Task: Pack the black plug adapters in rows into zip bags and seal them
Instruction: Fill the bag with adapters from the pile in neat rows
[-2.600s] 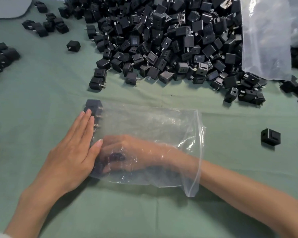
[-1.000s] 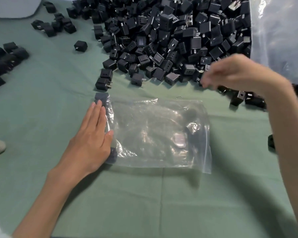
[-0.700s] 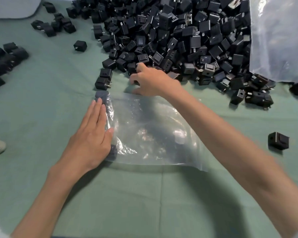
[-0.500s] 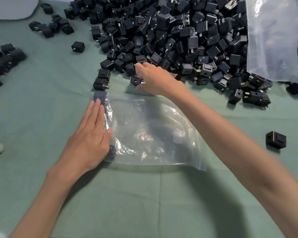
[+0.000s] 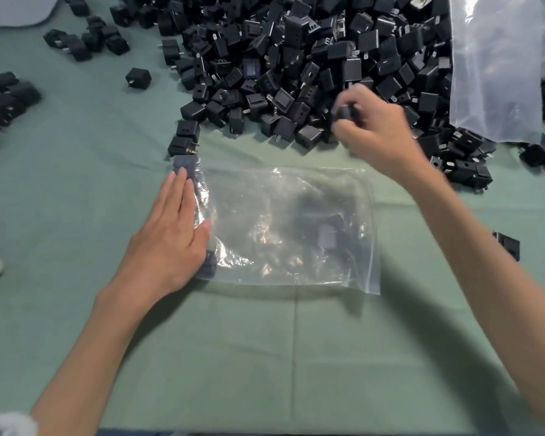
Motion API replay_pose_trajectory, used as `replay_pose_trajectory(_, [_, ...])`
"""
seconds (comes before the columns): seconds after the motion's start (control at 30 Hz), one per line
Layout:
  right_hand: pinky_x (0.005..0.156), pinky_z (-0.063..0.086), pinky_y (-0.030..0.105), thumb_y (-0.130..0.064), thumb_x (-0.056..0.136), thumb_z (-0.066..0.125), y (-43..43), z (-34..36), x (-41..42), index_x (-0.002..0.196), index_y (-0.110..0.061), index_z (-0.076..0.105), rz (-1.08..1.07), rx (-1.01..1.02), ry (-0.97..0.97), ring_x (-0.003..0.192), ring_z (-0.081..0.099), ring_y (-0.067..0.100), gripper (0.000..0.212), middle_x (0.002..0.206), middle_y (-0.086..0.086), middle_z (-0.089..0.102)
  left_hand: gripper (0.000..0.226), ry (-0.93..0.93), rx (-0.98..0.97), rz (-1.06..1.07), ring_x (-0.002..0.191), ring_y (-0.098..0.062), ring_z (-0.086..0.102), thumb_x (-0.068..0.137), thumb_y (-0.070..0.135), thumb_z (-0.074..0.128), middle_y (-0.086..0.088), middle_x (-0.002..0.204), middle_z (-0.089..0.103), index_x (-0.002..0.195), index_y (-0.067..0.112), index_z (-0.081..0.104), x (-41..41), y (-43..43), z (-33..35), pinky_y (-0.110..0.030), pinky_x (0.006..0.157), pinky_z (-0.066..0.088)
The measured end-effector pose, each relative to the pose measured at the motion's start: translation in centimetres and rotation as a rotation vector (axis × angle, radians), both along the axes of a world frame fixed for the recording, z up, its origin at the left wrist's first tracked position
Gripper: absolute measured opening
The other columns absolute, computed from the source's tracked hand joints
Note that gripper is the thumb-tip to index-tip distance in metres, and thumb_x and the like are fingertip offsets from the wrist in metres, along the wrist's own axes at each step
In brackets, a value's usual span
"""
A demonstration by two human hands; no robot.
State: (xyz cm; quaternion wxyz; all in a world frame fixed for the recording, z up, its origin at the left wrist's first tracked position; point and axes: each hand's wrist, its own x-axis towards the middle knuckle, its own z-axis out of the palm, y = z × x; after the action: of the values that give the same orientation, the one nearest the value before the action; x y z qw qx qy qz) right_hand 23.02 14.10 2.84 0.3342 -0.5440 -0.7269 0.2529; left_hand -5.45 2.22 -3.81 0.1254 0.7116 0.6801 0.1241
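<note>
Head view, and the zip bag [image 5: 280, 221] lies flat on the green cloth [image 5: 265, 341] in the middle of the scene, with what looks like its zip strip running down the right edge. The left hand [image 5: 167, 243] is laid flat on the bag's left end, fingers straight and together, pressing on the row of adapters [image 5: 186, 165] tucked against that edge. Just beyond the bag, at the near edge of the pile of black plug adapters [image 5: 296, 58], the right hand [image 5: 375, 130] has its fingers curled round one adapter [image 5: 343, 113]. It's blurred, so I can't tell which way its prongs face. Handling, as I judge it: each adapter is a small, hard, light block with smooth sides, best pinched across two opposite faces with the prongs kept clear. The bag is thin, limp, slippery film that will slide and crumple unless pinned, so take it by the stiffer strip at the mouth. Hard to read: the palm and the glare hide how many adapters sit in the row. A dark and pale shape [image 5: 326, 237] shows through the film towards the right, probably more adapters. The large clear bag [image 5: 494, 67] at far right covers part of the pile, the pile's far side is cut off by the frame, and a lone adapter [image 5: 507, 245] at right is half hidden behind the forearm
</note>
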Motion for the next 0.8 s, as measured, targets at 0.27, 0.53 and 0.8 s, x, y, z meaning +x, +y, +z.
replay_pose_trajectory(0.27, [0.057,0.045,0.016,-0.029,0.086,0.069,-4.7,-2.6,9.0,0.081,-0.033,0.066,0.2,-0.455,-0.364,0.063,0.06,0.008,0.007,0.066,-0.007,0.067,0.067,-0.027,0.071,0.015,0.148,-0.009,-0.001,0.097,0.032,0.043,0.002,0.163,0.005,0.152,0.006,0.018,0.2,0.7,0.1,-0.033,0.118,0.012])
replay_pose_trajectory(0.53, [0.078,0.054,0.022,-0.015,0.088,0.058,-6.0,-4.3,3.6,0.131,-0.018,0.053,0.447,-0.723,0.755,0.087,0.066,0.014,0.043,0.105,0.01,0.068,0.07,-0.12,0.113,0.0,0.145,-0.02,0.017,0.089,0.026,0.063,-0.005,0.158,0.022,0.147,0.003,0.032,-0.5,1.3,0.5,-0.021,0.114,0.007])
replay_pose_trajectory(0.8, [0.085,0.055,0.025,-0.038,0.077,0.069,-6.4,-3.8,-2.1,0.121,-0.014,0.062,0.537,-0.31,-0.052,0.093,0.066,0.004,0.051,0.102,-0.017,0.065,0.056,-0.349,0.132,0.147,0.142,-0.016,0.025,0.09,0.014,0.063,-0.002,0.155,0.026,0.142,0.012,0.045,-0.7,1.2,0.1,-0.025,0.114,0.018])
